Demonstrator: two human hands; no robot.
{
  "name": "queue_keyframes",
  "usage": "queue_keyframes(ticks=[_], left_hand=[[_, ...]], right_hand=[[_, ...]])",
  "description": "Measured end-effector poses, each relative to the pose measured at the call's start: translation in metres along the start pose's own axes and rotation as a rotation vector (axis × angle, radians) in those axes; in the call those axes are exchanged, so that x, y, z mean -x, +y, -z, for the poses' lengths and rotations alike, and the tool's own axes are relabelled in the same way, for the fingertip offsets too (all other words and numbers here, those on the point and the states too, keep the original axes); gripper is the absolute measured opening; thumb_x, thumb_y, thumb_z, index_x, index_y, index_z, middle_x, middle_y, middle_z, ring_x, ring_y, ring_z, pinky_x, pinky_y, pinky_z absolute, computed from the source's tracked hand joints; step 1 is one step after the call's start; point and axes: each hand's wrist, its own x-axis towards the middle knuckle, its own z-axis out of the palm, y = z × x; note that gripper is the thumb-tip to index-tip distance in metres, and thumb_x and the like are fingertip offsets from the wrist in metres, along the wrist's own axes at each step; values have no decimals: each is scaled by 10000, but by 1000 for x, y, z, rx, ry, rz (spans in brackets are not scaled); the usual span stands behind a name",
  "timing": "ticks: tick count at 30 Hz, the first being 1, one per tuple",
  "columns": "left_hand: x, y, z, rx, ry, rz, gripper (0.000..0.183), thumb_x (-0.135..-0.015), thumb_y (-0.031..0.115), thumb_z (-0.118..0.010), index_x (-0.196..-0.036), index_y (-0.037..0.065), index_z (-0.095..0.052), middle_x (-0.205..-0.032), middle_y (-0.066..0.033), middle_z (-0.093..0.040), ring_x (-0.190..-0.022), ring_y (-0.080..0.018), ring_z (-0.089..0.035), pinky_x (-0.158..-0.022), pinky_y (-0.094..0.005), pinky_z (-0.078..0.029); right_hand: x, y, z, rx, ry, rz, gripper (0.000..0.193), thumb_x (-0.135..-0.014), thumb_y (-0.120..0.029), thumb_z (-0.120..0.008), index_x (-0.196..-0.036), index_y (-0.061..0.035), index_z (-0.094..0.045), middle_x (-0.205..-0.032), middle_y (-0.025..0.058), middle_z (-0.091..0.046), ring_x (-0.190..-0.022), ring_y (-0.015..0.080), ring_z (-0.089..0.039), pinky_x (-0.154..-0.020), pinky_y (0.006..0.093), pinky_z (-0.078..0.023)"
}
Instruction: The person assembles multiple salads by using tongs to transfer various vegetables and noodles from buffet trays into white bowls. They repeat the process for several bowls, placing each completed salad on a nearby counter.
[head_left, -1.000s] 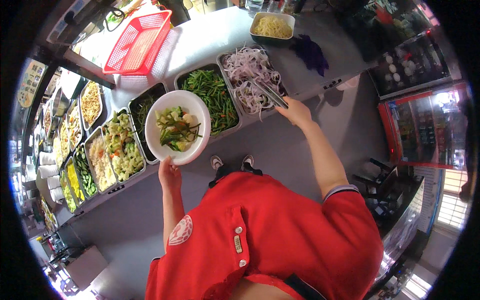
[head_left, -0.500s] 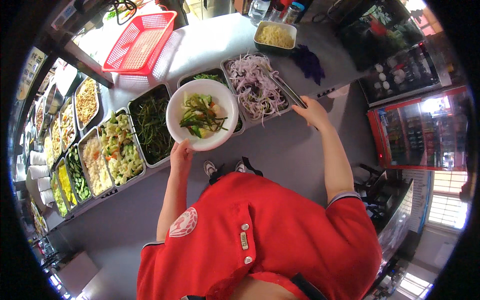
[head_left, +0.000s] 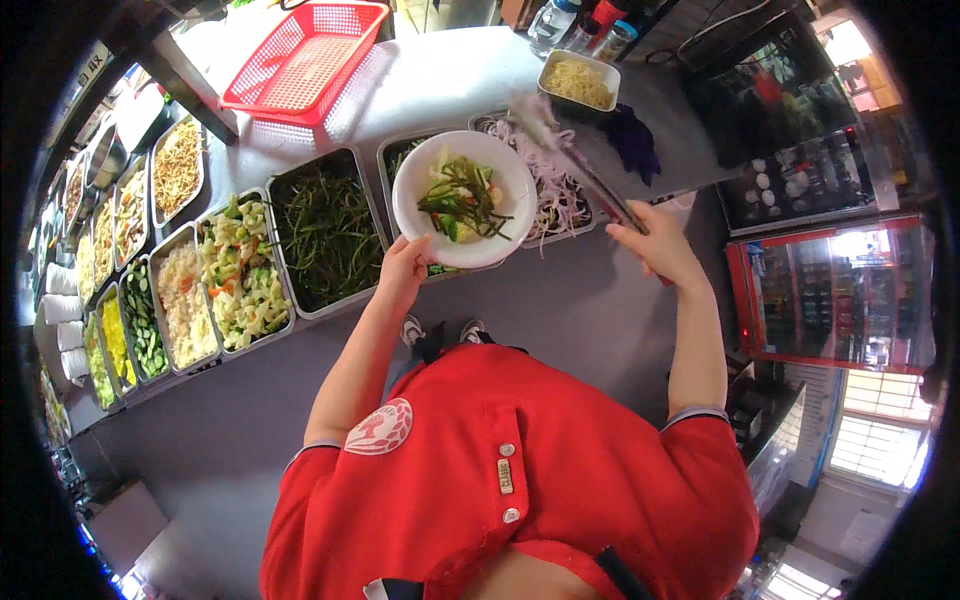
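Note:
My left hand grips the near left rim of a white bowl. Inside the bowl lie dark green strips over mixed pale and orange pieces of vegetable. My right hand is closed round metal tongs. A blurred clump of sliced purple onion hangs at the tongs' tips, above a tray of sliced onion. The bowl is held over a neighbouring tray of greens and hides most of it, along with part of the onion tray.
A tray of dark green strips and one of mixed cauliflower and broccoli stand to the left, with several more beyond. A red plastic basket sits behind. Pale noodle-like shreds fill a small container, beside a dark purple cloth-like heap.
The tongs' tips have risen from the onion tray with a clump of sliced onion. The bowl has moved right and slightly away from me, closer to the onion.

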Motion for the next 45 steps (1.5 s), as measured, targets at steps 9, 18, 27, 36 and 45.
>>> queue_keyframes(ticks=[9,18,27,36,45], left_hand=[[-3,12,-16,-61,-44,14,174,-888,158,-626,-1031,61,-612,-758,24,-601,-557,-28,-443,-443,-184,-274],[11,32,-12,-62,65,9,163,-883,150,-627,-1015,54,-621,-721,33,-591,-558,-24,-446,-459,-187,-298],[-3,30,12,71,42,13,227,-893,67,-582,-1109,-1,-597,-900,-24,-586,-670,-70,-493,-521,-190,-360],[16,20,62,-45,150,-156,268,-896,98,-579,-1151,14,-567,-995,-61,-611,-797,-132,-574,-615,-205,-444],[104,-21,72,103,391,-406,273,-925,95,-549,-1193,47,-538,-1100,-44,-622,-881,-96,-595,-622,-186,-460]], right_hand=[[-15,-19,-51,94,-195,-98,454,-820,-422,-683,-1147,-118,-604,-646,-4,-537,-432,119,-489,-413,280,-401],[-23,9,-51,280,60,132,527,-773,-472,-713,-1171,-147,-601,-854,86,-671,-668,230,-635,-621,345,-502],[-28,39,-44,245,182,230,598,-798,-466,-705,-1255,-104,-571,-899,112,-680,-619,215,-633,-544,317,-492],[-23,101,34,551,79,-18,486,-818,-423,-671,-1239,-190,-598,-1034,95,-687,-938,308,-649,-816,378,-497],[-105,160,90,899,-215,450,499,-752,-263,-738,-1213,-177,-568,-975,102,-683,-879,307,-664,-740,426,-517]])
